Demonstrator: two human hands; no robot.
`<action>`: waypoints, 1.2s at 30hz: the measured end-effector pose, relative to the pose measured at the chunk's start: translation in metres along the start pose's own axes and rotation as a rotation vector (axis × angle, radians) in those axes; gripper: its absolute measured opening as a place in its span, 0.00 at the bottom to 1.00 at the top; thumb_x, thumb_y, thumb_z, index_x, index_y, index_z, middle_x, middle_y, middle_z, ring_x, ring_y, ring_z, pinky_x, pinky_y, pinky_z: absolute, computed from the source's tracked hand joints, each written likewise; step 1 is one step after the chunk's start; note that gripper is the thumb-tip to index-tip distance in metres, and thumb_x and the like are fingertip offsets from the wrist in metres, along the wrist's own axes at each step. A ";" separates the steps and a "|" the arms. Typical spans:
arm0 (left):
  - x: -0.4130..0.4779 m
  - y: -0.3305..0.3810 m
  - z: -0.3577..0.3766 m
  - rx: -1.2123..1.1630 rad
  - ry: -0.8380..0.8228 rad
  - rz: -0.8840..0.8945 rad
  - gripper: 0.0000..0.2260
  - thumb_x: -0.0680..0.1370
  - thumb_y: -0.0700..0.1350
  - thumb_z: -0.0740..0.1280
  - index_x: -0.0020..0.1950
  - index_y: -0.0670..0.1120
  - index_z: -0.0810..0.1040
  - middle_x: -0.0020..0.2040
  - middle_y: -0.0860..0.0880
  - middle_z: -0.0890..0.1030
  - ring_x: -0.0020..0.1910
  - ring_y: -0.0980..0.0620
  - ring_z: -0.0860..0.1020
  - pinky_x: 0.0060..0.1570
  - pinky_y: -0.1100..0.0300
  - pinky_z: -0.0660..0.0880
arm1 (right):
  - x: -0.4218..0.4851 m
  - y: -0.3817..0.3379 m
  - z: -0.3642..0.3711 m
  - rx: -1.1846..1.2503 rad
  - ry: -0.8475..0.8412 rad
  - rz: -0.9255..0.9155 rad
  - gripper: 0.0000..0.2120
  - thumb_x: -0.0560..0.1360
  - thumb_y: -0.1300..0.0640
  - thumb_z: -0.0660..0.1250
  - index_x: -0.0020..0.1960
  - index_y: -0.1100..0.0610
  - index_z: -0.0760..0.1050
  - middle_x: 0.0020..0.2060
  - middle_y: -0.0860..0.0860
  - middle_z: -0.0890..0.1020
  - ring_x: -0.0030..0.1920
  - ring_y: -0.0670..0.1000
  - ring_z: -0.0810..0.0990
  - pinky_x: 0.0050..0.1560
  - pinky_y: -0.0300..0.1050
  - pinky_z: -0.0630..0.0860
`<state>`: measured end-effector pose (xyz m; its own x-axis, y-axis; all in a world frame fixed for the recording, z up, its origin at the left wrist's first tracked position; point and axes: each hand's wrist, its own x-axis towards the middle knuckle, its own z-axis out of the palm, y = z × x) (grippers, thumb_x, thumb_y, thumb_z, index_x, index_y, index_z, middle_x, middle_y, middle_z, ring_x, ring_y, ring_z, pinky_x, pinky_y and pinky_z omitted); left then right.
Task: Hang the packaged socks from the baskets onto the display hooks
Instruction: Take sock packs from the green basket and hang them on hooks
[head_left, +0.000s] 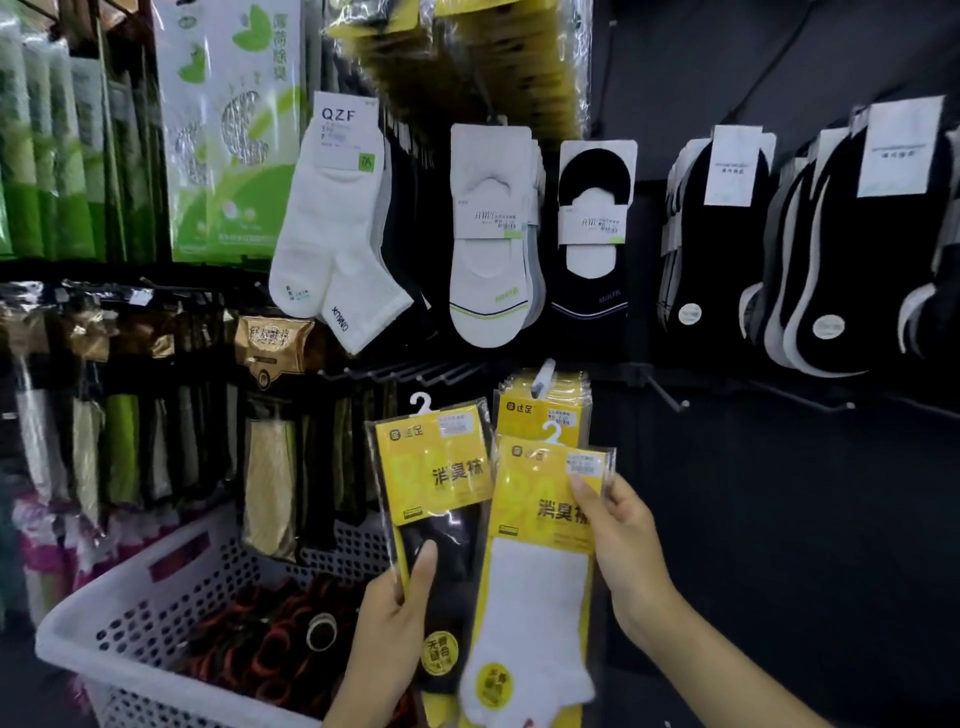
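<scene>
Above the right hand, a stocked display hook is located. A white sock pack is pinched there, a black sock pack by the left hand; alignment of the hanger loop is judged necessary next.

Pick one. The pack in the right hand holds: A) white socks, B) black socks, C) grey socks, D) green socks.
A: the right hand pinches the white pack, its sock plainly white through the wrap; the left hand holds the black pack.
</scene>
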<state>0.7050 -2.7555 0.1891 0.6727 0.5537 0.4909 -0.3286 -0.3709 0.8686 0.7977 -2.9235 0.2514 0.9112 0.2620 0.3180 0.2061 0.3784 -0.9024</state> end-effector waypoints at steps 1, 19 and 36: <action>0.002 -0.002 -0.004 0.011 0.015 0.006 0.20 0.77 0.52 0.61 0.29 0.48 0.59 0.25 0.52 0.56 0.24 0.57 0.57 0.25 0.68 0.55 | 0.004 -0.004 -0.003 -0.007 0.019 -0.017 0.07 0.78 0.56 0.63 0.54 0.54 0.77 0.44 0.49 0.86 0.43 0.48 0.85 0.35 0.35 0.79; 0.015 -0.003 -0.034 0.013 0.097 -0.028 0.21 0.73 0.58 0.60 0.28 0.50 0.56 0.22 0.55 0.58 0.21 0.59 0.58 0.25 0.70 0.60 | 0.078 0.014 0.005 -0.316 0.246 -0.036 0.09 0.72 0.52 0.73 0.43 0.57 0.77 0.38 0.49 0.82 0.40 0.47 0.81 0.37 0.37 0.75; 0.002 -0.008 0.013 -0.229 -0.229 -0.105 0.12 0.69 0.56 0.69 0.40 0.47 0.84 0.35 0.53 0.83 0.35 0.55 0.81 0.34 0.71 0.74 | -0.010 0.023 0.007 -0.181 -0.119 0.071 0.08 0.77 0.53 0.65 0.53 0.55 0.78 0.48 0.49 0.84 0.48 0.44 0.83 0.44 0.35 0.79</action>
<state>0.7178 -2.7608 0.1824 0.8338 0.3882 0.3926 -0.3725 -0.1293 0.9190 0.7908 -2.9111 0.2292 0.8795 0.3888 0.2744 0.2136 0.1927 -0.9577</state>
